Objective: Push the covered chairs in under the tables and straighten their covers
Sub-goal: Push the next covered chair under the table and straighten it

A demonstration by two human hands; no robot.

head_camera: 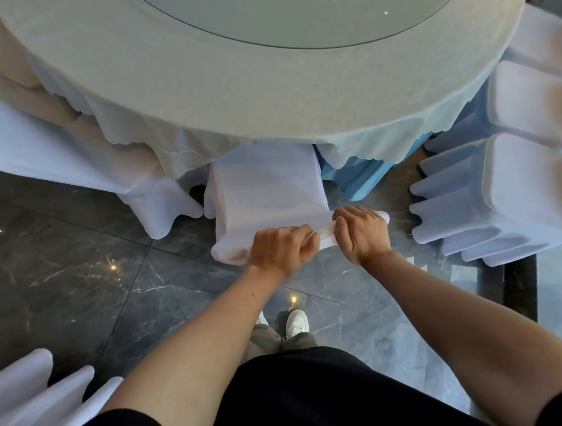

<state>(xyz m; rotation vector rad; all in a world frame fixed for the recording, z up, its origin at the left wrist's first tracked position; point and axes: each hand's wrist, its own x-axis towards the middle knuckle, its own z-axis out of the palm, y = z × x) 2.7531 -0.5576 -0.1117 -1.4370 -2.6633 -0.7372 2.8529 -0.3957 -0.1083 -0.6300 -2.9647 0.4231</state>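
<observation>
Now both hands' fingers (307, 240) curled over covered chair (265, 181) top edge.

The chair cover (265, 184) under the hands is plain white with a faint bluish cast, and so are the pleated covers on the neighbouring chairs (500, 194). The round table's cloth (267, 93) is pale grey-white with a scalloped hem; beneath it hangs a sky-blue underskirt (356, 179) on one side and a beige drape (22, 79) on the other. The glass disc (295, 10) on top looks grey-green. The floor (64, 256) is dark grey tile veined in white. The shoe (297, 322) is white, the trousers (280, 340) olive-grey, the shirt (299, 397) black.
</observation>
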